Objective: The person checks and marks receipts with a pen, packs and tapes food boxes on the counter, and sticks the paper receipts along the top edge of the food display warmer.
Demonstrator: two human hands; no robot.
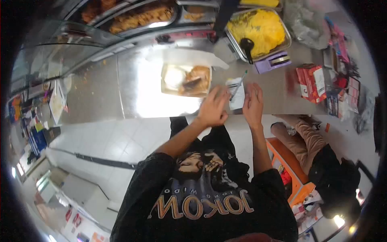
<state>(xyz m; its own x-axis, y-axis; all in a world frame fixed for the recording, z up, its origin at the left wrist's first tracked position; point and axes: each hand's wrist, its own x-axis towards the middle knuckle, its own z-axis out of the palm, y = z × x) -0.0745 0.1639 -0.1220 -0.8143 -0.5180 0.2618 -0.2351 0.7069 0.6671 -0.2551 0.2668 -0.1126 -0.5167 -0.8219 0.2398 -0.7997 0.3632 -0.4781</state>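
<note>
Left hand (213,108) loosely open, fingers parted; right hand (253,105) likewise open — white paper slip (237,101) on grey metal counter (88,90) between them, slim green-tipped pen (241,84) across it. Open white cardboard food box (168,91) just beside left fingertips.

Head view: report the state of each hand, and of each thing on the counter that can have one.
Takeout box: open, holding what looks like rice and browned food.
White paper: lying beside the box.
Pen: lying across the paper.
Left hand: open.
Right hand: open.
Yellow food: heaped, uncovered.
Black spoon: resting in that food.
Purple tape dispenser: loaded.
Red carton: open or shut, cannot tell.
</note>
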